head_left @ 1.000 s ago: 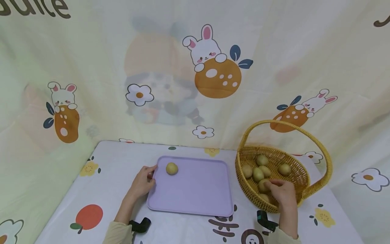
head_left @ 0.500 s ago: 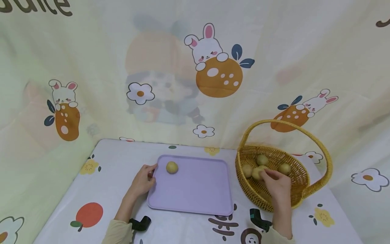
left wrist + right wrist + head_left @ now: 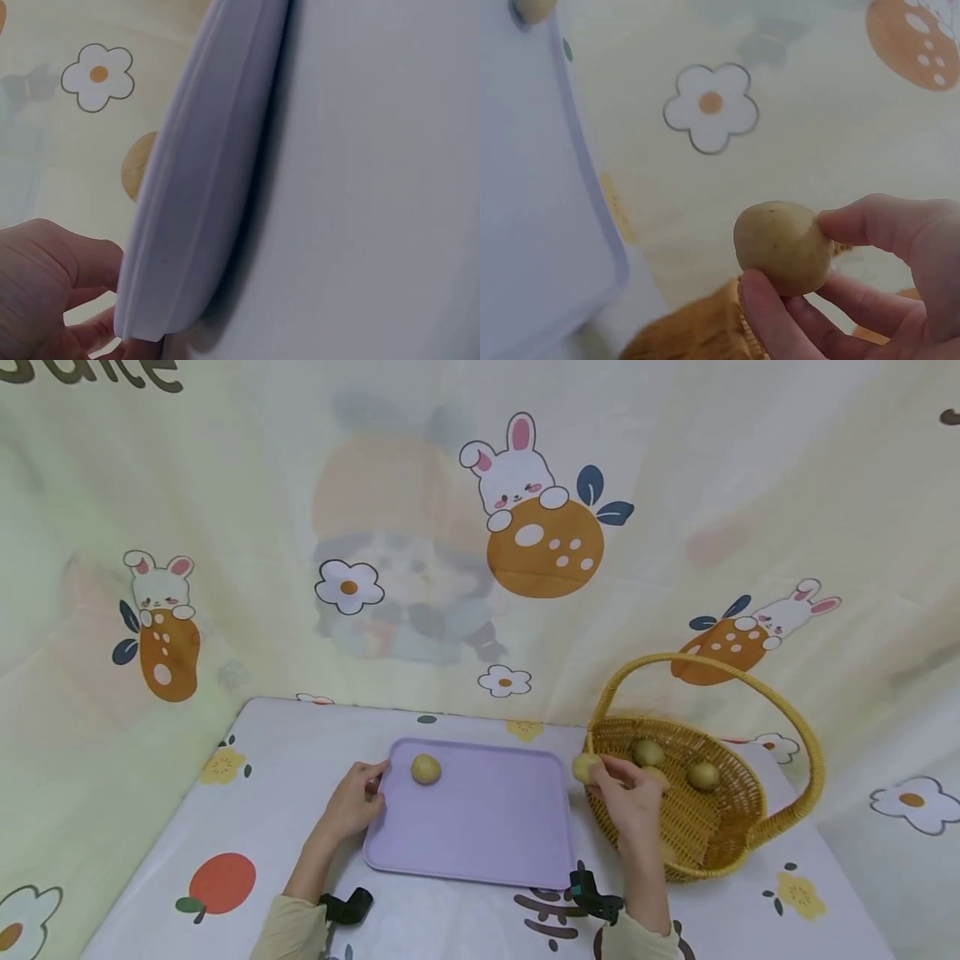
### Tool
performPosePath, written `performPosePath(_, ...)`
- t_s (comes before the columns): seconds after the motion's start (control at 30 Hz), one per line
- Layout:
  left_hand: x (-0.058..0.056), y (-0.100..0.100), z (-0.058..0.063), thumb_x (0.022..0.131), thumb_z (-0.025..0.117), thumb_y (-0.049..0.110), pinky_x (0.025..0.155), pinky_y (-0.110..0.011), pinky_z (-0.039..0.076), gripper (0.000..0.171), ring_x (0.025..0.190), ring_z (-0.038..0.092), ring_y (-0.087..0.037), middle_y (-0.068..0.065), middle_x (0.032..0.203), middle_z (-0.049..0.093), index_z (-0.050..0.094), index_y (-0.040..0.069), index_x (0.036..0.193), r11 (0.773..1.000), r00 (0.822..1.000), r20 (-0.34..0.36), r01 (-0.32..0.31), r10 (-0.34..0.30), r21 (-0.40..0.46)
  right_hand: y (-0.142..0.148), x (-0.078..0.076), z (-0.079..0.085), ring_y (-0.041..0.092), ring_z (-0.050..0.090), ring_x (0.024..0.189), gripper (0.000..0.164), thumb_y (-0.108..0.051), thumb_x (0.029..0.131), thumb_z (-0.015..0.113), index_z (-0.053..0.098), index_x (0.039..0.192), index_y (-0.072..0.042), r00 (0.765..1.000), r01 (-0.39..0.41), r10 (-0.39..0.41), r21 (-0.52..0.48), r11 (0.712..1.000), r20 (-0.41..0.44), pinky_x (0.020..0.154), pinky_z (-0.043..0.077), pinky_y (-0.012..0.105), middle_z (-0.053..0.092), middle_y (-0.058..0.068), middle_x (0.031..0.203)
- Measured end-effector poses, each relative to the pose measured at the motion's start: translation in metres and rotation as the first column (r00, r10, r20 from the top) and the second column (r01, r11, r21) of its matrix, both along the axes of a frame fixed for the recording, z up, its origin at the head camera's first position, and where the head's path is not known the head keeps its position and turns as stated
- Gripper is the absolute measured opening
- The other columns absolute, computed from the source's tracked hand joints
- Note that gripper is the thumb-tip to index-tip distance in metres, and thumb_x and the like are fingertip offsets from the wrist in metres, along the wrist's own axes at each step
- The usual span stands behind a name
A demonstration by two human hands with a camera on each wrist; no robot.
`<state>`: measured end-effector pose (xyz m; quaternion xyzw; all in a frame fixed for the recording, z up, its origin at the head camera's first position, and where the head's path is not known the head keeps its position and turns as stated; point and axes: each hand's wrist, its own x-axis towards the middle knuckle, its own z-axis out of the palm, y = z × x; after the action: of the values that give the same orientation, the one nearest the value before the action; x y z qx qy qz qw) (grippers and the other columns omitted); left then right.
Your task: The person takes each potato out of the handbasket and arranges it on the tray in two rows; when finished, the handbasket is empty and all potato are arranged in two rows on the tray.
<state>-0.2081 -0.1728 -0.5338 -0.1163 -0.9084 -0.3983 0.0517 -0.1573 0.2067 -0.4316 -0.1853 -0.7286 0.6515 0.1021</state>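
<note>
My right hand (image 3: pixel 632 797) pinches a small round potato (image 3: pixel 784 247) between thumb and fingertips, over the left rim of the wicker basket (image 3: pixel 693 831). The potato is yellow-brown with a few dark specks. More potatoes lie in the basket, among them one potato (image 3: pixel 703 775) at its right side; my hand partly covers another. At the left, my left hand (image 3: pixel 352 802) grips the side rim of a purple tray (image 3: pixel 480 818), thumb on the edge and fingers reaching below it in the left wrist view. A single potato (image 3: pixel 426 769) sits in the tray's far left corner.
The basket's tall arched handle (image 3: pixel 806 760) rises over its right part. A patterned cloth (image 3: pixel 300 760) covers the table. Behind it hangs a printed curtain (image 3: pixel 420 693) with rabbits and flowers, close to the table's back edge.
My right hand has moved left and up from inside the basket to its left rim, taking a potato with it. The left hand stays on the tray's edge.
</note>
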Motion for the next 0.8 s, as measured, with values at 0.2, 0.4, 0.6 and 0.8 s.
performPosePath(0.2,-0.003,0.001,0.002,0.078,0.066,-0.007,0.076,-0.038,0.049,0.056,0.086,0.061,-0.025,-0.018,0.109,0.057,0.057,-0.005,0.133,1.0,1.0,0.009,0.003,-0.003,-0.01,-0.016,-0.007,-0.001,0.001,0.065,0.068,0.036,-0.004,0.091,0.064,0.06,0.122,0.014,0.998,0.009,-0.01,-0.011,1.0,-0.064,0.067,0.055,0.02,0.062,0.016,0.107)
performPosePath(0.4,-0.005,0.003,0.003,0.077,0.066,-0.006,0.076,-0.039,0.049,0.056,0.086,0.061,-0.026,-0.019,0.109,0.057,0.057,-0.006,0.133,1.0,1.0,0.001,0.007,-0.007,-0.004,-0.032,-0.016,-0.004,0.002,0.065,0.072,0.033,-0.004,0.09,0.064,0.062,0.118,0.013,0.997,-0.034,0.033,-0.008,0.999,-0.075,0.07,0.055,0.021,0.064,0.017,0.104)
performPosePath(0.6,-0.003,0.001,0.004,0.076,0.066,-0.007,0.074,-0.037,0.048,0.056,0.084,0.059,-0.024,-0.018,0.107,0.057,0.058,-0.006,0.132,1.0,1.0,-0.002,0.002,-0.002,-0.007,-0.051,-0.027,-0.02,0.005,0.066,0.073,0.03,-0.006,0.088,0.066,0.067,0.114,0.009,0.994,-0.062,0.069,0.085,0.994,-0.088,0.066,0.054,0.019,0.065,0.023,0.107)
performPosePath(0.8,0.0,0.001,0.004,0.076,0.066,-0.007,0.074,-0.037,0.047,0.057,0.084,0.059,-0.025,-0.018,0.107,0.057,0.058,-0.006,0.132,1.0,1.0,0.004,-0.001,0.001,0.003,-0.071,-0.039,-0.041,0.02,0.068,0.08,0.026,-0.008,0.085,0.067,0.072,0.107,0.006,0.988,-0.079,0.108,0.242,0.967,-0.107,0.063,0.05,0.018,0.069,0.021,0.102)
